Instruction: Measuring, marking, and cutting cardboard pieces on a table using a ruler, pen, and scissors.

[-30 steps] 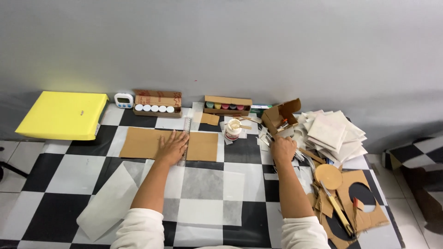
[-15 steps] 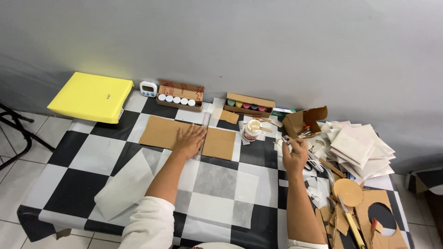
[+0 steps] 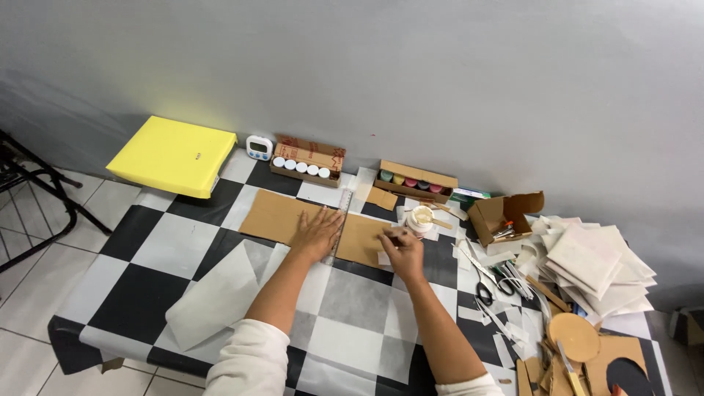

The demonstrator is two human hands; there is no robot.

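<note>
Head view, only one. Landmark: brown cardboard sheet (image 3: pixel 293 216) lying flat on the checkered bench (image 3: pixel 147 242), near its far edge.

Left hand (image 3: pixel 317 233) palm-down on the cardboard sheet, fingers (image 3: pixel 320 217) spread apart and flat, pressing it; heel of the hand at the sheet's near edge. Clear ruler (image 3: pixel 339 227) lies across the sheet just right of the left hand, running away from the person, touching or almost touching the fingertips.

Right hand (image 3: pixel 403 251) over the right end of the cardboard sheet, fingers curled together on a small dark tool, maybe a pen or knife (image 3: pixel 389 239); too small to tell which. Tip sits at the sheet's surface, right of the ruler.

Behind the sheet: box of white-capped jars (image 3: pixel 306 160), small white timer (image 3: pixel 259 147) left of it, box of coloured paint pots (image 3: pixel 413 181) to the right. Small open cup (image 3: pixel 421 218) just beyond the sheet's right end. Yellow flat box (image 3: pixel 173 155) far left of the sheet, at the bench corner. White paper sheet (image 3: pixel 216 293) near-left of the sheet, by the left forearm. Right of the sheet, well apart: open cardboard box (image 3: pixel 502 215), scissors (image 3: pixel 480 282), stack of white squares (image 3: pixel 598 264), cardboard disc (image 3: pixel 574 336).
</note>
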